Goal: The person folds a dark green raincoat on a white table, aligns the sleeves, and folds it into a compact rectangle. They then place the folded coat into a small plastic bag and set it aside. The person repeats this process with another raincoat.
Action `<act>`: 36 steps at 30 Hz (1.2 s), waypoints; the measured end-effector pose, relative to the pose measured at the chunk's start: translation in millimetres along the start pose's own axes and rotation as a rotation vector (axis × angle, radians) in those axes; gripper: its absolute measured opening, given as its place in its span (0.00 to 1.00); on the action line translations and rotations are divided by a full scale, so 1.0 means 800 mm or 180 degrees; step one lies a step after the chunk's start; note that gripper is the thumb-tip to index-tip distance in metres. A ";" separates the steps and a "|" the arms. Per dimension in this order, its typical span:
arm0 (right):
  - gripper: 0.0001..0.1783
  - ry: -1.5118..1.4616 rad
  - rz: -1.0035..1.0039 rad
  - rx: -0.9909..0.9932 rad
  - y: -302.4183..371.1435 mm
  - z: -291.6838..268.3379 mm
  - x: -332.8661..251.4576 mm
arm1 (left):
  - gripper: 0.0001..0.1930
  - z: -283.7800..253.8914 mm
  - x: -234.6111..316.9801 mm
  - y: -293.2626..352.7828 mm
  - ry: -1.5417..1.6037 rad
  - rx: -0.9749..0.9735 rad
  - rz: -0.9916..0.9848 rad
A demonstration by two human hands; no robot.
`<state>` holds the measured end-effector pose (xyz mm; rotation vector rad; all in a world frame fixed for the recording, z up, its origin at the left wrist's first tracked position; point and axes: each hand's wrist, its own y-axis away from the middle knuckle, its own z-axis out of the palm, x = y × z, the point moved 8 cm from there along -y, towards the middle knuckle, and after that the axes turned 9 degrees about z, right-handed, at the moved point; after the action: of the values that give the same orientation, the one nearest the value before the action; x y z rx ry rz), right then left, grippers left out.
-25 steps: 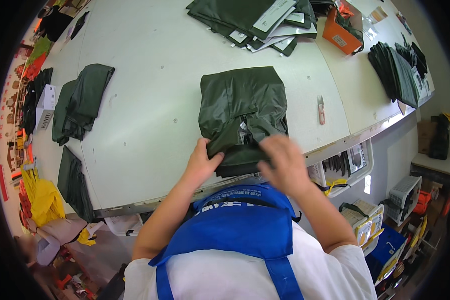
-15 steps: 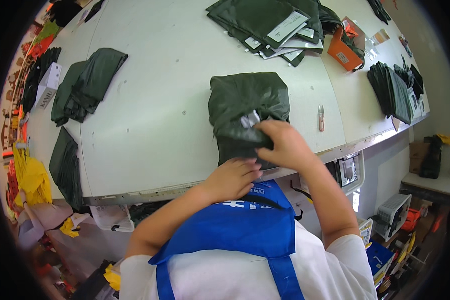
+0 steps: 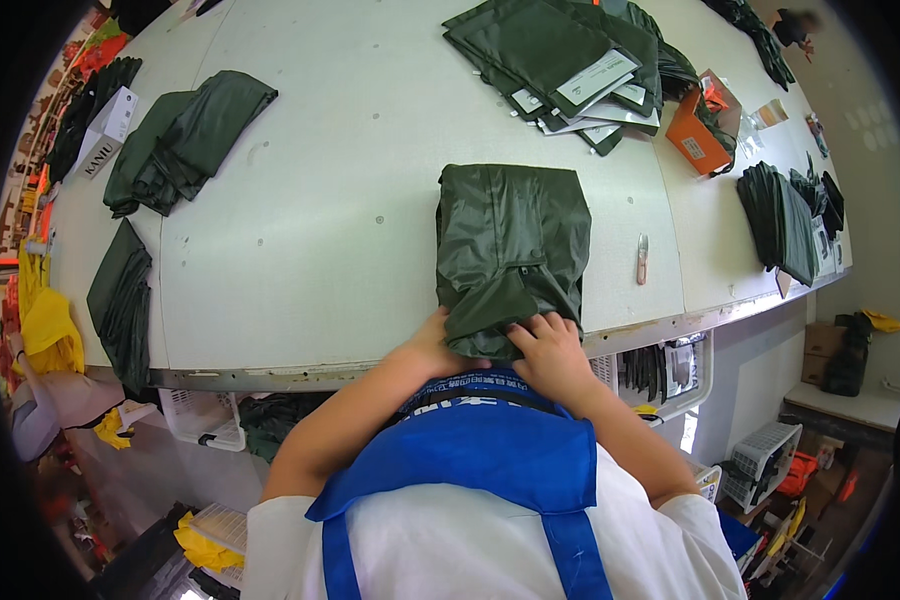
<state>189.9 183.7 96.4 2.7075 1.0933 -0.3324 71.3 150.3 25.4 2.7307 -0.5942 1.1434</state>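
Note:
A folded dark green garment point(image 3: 513, 225) of shiny, raincoat-like cloth lies before me at the table's front edge. A seam runs down its upper face, and its near end is bunched into a loose flap. My left hand point(image 3: 436, 346) grips the near left corner, its fingers partly hidden under the cloth. At the near right, my right hand point(image 3: 553, 360) pinches the edge of the flap with bent fingers. Both wrists are close to my blue apron point(image 3: 460, 455).
A small knife point(image 3: 642, 260) lies right of the garment. Flat green pouches with white labels point(image 3: 545, 50) are piled at the back, beside an orange box point(image 3: 702, 125). More folded green cloth point(image 3: 185, 140) lies left; green bundles point(image 3: 775, 220) stand right. Another person's arm point(image 3: 35, 375) shows far left.
The garment's top now looks smoother, and the white tag seen on it before is out of sight. My right hand has drawn back to the near edge; my left has moved to the near left corner.

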 end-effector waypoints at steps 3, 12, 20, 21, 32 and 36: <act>0.26 -0.0167 0.0058 0.0001 0.004 0.001 0.003 | 0.23 -0.049 -0.013 0.047 0.0032 -0.0571 0.0110; 0.23 -0.1757 0.1035 -0.0587 -0.037 -0.064 0.052 | 0.29 -0.025 0.057 -0.049 -0.1038 0.0354 0.0271; 0.36 -0.0320 0.2068 0.0805 -0.044 0.051 0.108 | 0.23 -0.052 0.044 -0.043 -0.0184 0.0875 0.0041; 0.34 -0.0294 0.2000 0.0857 -0.045 0.049 0.106 | 0.20 -0.078 0.027 -0.044 -0.0002 0.1627 -0.0367; 0.31 -0.3689 0.3022 0.0718 -0.041 0.090 0.179 | 0.32 0.001 -0.128 0.001 0.1837 0.2377 -0.2853; 0.27 -0.5975 0.2789 -0.0384 -0.039 0.089 0.166 | 0.27 -0.017 -0.106 -0.038 0.3398 0.1320 -0.2335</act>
<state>251.7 273.2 -12.0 1.2690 -0.5456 -1.7890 20.9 207.9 -23.5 1.7552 0.7570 2.2366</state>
